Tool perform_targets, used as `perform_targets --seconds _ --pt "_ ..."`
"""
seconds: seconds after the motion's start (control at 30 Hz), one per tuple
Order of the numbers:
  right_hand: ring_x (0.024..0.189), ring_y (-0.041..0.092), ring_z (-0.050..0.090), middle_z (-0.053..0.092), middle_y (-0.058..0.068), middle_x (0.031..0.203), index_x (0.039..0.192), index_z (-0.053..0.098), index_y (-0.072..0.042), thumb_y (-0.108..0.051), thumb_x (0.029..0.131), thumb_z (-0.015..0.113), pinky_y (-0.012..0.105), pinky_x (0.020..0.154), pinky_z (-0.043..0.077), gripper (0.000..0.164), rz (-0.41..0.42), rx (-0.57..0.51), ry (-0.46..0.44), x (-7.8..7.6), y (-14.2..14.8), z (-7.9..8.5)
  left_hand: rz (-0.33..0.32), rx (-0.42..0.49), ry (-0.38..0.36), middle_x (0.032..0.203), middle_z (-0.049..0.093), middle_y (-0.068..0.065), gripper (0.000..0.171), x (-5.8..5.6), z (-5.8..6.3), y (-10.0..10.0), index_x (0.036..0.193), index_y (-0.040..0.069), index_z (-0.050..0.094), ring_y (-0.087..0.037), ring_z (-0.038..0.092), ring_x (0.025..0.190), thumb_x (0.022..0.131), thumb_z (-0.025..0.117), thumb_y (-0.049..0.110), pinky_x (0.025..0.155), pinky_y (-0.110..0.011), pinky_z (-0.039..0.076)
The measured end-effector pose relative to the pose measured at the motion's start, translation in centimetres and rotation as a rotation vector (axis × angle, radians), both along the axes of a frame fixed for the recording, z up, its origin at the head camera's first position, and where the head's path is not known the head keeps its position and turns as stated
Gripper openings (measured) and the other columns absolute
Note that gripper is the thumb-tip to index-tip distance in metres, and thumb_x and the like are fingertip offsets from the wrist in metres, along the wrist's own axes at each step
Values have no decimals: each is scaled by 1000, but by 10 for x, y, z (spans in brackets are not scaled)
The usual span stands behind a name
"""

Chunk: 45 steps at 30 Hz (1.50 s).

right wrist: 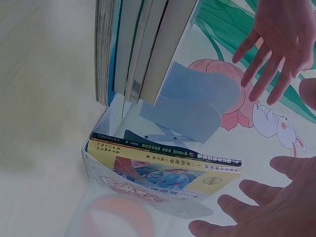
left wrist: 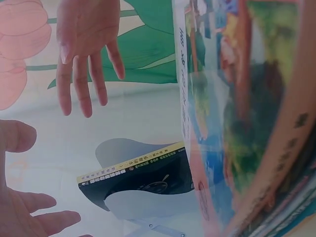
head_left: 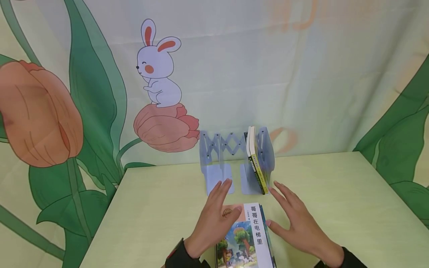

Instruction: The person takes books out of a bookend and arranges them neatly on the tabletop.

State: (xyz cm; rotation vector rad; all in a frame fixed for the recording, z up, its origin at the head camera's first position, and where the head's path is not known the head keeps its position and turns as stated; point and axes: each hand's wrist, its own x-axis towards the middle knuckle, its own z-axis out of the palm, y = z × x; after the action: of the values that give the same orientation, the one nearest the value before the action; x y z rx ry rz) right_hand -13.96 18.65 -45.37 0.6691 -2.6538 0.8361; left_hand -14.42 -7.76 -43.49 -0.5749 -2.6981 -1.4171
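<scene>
My left hand (head_left: pixel 212 219) hovers with straight, spread fingers over the left part of a book stack (head_left: pixel 246 257). The top book (head_left: pixel 258 230) has a pink and white cover with a painted tree. My right hand (head_left: pixel 299 225) is held just right of the stack, its fingers also spread, palm facing the other hand. Neither hand grips anything. Several page edges of the stack (right wrist: pixel 143 54) show in the right wrist view. Behind it stands a pale blue expandable bookend rack (head_left: pixel 216 175), with thin books (head_left: pixel 256 163) leaning against its right panel.
The pale green table (head_left: pixel 151 208) carries the rack near its back edge. A curtain (head_left: pixel 234 74) printed with a rabbit and tulips hangs directly behind.
</scene>
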Motion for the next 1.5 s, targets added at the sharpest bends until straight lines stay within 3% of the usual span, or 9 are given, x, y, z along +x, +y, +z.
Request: perform_targets --seconds 0.2,0.4,0.63,0.77,1.0,1.5 --pt "144 33 31 26 2 162 156 27 -30 -38 85 74 62 103 35 85 -6 6 5 -3 2 2 -4 8 -2 165 14 10 67 -9 0 5 157 38 13 -14 6 155 100 47 50 121 -46 16" --pt "144 33 30 25 3 162 156 26 -30 -39 86 73 63 105 33 85 -10 14 10 -7 4 5 2 2 -22 165 15 10 68 -24 -2 13 155 42 12 -16 7 155 99 48 54 120 -46 20" --pt "144 34 31 25 3 162 156 28 -28 -37 86 74 63 104 33 85 -12 3 26 -11 5 9 12 4 -20 165 21 4 70 -37 -1 23 157 35 17 -21 13 154 98 53 50 117 -58 25" --pt "145 34 30 24 2 163 156 27 -28 -38 85 74 65 103 33 85 -18 -1 21 -14 5 11 6 17 -21 165 20 2 70 -41 -1 28 156 37 16 -21 14 154 98 53 48 117 -56 25" --pt "145 34 30 24 2 163 156 27 -28 -38 85 74 65 104 32 85 -15 -11 22 -15 4 11 5 46 -19 163 24 -4 72 -51 -2 38 158 27 19 -26 22 152 98 53 47 116 -55 28" --pt "145 34 30 25 3 162 156 29 -24 -36 83 75 65 105 33 87 -21 -19 38 -18 5 16 41 87 -53 160 31 -3 71 -70 -3 59 158 21 20 -25 31 148 99 53 43 114 -52 33"
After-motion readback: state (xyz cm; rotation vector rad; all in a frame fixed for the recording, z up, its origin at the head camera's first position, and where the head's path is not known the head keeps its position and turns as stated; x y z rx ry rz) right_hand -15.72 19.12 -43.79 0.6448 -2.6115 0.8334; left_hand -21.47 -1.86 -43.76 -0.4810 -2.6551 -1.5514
